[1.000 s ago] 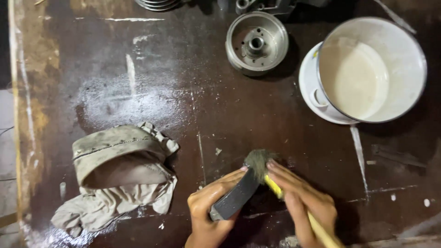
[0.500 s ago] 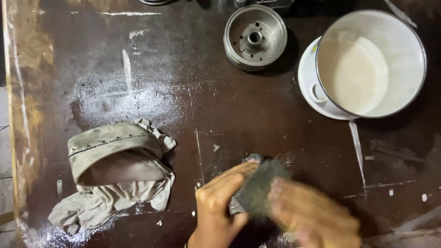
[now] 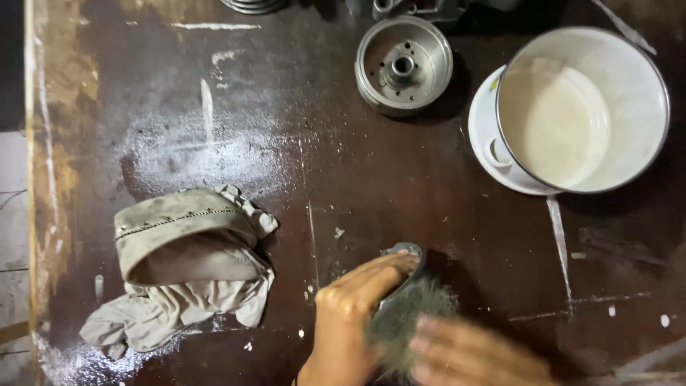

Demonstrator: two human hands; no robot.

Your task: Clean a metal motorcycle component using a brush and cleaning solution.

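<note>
My left hand (image 3: 350, 322) grips a small dark metal part (image 3: 405, 253) and presses it against the dark wooden table (image 3: 371, 179) near the front edge. My right hand (image 3: 479, 354) is blurred by motion at the bottom of the view, just right of the left hand. It holds a brush whose grey-green bristles (image 3: 409, 314) smear over the part. The brush handle is hidden under the hand.
A crumpled beige rag (image 3: 186, 264) lies to the left of my hands. At the back stands a round grey metal drum (image 3: 404, 66). At the back right, a white pot (image 3: 643, 78) of milky liquid sits on a white dish (image 3: 486, 136). White powder streaks mark the tabletop.
My right hand has moved the brush quickly back and forth over the part and has slid lower in view. The left hand keeps its hold on the part.
</note>
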